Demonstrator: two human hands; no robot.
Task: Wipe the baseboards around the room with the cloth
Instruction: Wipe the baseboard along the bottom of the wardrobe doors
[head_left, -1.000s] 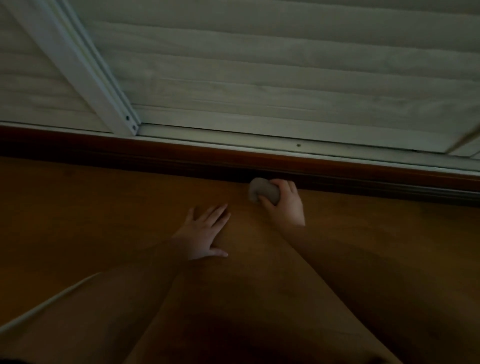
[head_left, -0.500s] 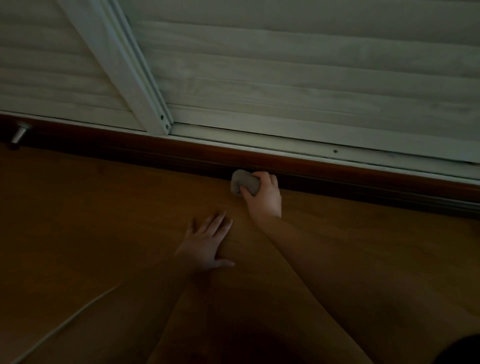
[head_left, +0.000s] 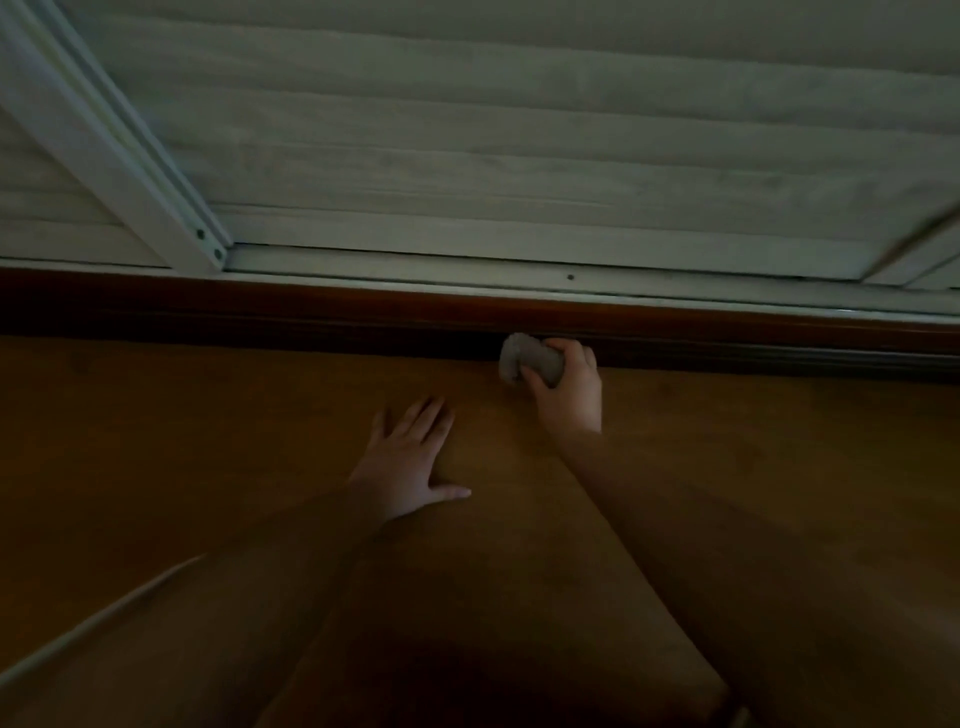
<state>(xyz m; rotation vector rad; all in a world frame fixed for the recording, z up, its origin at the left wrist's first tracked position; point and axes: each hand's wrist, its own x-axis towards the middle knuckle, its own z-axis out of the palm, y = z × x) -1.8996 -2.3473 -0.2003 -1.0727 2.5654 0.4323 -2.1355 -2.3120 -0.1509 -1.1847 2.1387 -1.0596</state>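
Head view, right hand (head_left: 569, 392) gripping cloth (head_left: 527, 359) against baseboard (head_left: 311, 317), left hand (head_left: 405, 462) flat on floor (head_left: 182, 441)

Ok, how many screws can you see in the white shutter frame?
3. Two sit at the foot of the slanted white frame post, at and; one is in the bottom rail. Dim light may hide others.

One head-worn view looks steeply down, close over the floor (head_left: 208, 467), toward the baseboard (head_left: 311, 312).
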